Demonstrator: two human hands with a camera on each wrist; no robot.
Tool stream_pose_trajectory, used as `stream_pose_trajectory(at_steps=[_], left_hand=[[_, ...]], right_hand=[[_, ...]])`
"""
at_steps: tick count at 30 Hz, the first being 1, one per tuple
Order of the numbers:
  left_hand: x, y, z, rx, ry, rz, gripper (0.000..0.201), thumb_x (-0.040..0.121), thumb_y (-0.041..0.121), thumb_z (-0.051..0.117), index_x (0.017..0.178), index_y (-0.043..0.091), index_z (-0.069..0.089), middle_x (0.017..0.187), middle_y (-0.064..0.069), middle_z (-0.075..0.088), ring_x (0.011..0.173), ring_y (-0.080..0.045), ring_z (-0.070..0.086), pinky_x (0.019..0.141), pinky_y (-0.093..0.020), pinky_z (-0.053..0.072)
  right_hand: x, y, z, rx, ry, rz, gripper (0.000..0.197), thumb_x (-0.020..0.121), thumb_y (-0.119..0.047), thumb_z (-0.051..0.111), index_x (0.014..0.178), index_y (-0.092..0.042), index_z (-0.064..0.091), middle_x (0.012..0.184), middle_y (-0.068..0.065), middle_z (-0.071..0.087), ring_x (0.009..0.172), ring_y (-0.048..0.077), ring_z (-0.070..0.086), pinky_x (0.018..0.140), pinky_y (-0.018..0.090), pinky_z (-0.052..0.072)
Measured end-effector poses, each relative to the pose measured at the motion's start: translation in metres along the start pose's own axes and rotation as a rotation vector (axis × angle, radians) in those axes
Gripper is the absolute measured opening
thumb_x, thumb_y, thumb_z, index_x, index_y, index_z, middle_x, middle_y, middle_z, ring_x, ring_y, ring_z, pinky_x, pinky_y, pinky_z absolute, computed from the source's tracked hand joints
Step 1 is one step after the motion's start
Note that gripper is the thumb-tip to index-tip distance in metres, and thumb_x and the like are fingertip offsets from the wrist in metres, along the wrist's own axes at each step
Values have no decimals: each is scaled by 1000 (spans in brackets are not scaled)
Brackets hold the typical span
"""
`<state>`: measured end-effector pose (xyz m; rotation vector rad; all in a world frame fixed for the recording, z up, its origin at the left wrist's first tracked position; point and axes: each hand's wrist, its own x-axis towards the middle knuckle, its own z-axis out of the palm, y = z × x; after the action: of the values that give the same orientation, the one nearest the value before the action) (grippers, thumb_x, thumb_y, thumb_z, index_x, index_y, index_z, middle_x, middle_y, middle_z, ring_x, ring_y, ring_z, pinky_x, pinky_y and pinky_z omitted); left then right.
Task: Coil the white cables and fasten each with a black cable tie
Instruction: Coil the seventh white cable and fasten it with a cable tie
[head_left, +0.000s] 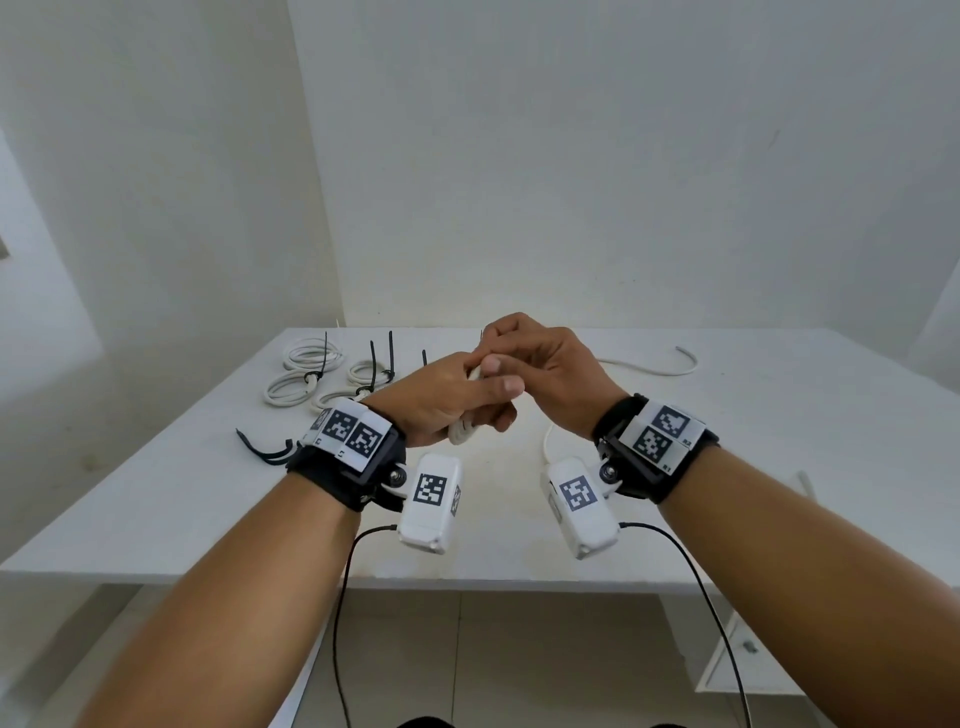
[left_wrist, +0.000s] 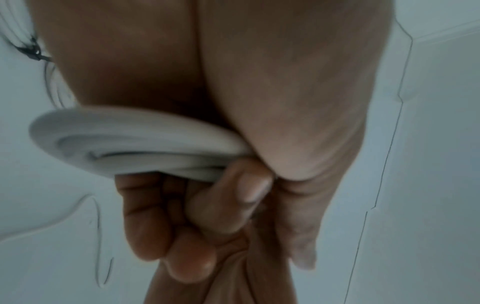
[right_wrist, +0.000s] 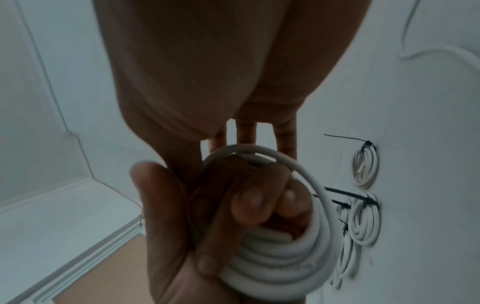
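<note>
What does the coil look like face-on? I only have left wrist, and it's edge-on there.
Observer: Right wrist shows the white cable coil as several stacked loops, with the left hand putting fingers through its middle.
Operator: Tie on it yet?
Observer: None visible. Spare black ties lie near-left on the table in the head view.
Operator: How many done?
Observer: Right wrist shows at least three tied coils.
</note>
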<state>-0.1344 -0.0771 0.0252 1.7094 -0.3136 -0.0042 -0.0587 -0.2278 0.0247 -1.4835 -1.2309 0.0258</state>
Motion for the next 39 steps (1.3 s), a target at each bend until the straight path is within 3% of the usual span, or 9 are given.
stream_pose_trajectory(at_steps=[6,9,12,15,21,28,32,36,39], left_hand=[[4,4,-3,70,115,-26,82,75,73,57,113,0,55,63,0,23,52,-14,30,66,-25,46],[5,5,1,-9,187,-30,80,82,72,45,104,-4,59,58,2,21,50,-14,25,57,-26,47],[2,6,1,-248,205,-29,68,81,78,40,66,13,52,50,3,23,38,-9,24,43,-25,38],[1,5,-5,-406,115,-14,66,84,76,43,50,18,43,37,7,28,37,-12,17,43,-24,23],[-11,-8,-29,-325,-32,0,55,65,67,77,55,22,47,43,8,36,59,-18,54,80,-35,42],[-25,-10,-39,-282,112,-7,64,67,67,75,45,19,40,35,3,33,47,-18,50,61,-27,49],[-33,-15,-44,-272,318,-45,58,82,55,62,53,15,31,37,0,29,43,-18,46,56,-28,44],[-41,-16,-48,-39,548,-11,78,71,64,69,73,-13,57,55,-10,46,49,-18,48,56,-30,41],[-45,-17,-51,-111,538,20,77,82,62,61,97,-14,62,63,-8,48,56,-18,46,60,-31,42]], right_hand=[[4,2,12,-138,107,-5,14,91,-31,62,95,-31,75,99,2,53,93,20,59,88,44,53],[6,1,16,-176,138,0,14,94,-24,60,94,-16,73,96,1,52,87,10,56,82,29,48],[9,-2,25,-185,169,11,16,96,-17,60,92,-30,68,97,-1,50,85,1,55,82,16,44],[15,-7,33,-180,197,16,13,98,-16,59,93,-27,63,101,-6,49,83,-5,55,80,9,42],[16,-21,45,-123,165,34,12,101,-12,49,96,-13,60,112,3,43,64,6,64,48,28,57],[24,-12,74,-217,255,-43,16,99,-5,46,96,-14,59,112,1,39,69,5,63,54,23,56],[29,-3,90,-271,264,-22,17,99,-5,43,99,-10,59,111,0,38,64,19,65,52,24,55],[33,-2,100,-329,315,-16,19,96,-2,43,99,-8,60,107,0,39,75,0,56,61,16,51],[38,-5,103,-306,335,-12,12,98,-5,47,95,-10,58,106,3,42,69,-2,56,61,13,47]])
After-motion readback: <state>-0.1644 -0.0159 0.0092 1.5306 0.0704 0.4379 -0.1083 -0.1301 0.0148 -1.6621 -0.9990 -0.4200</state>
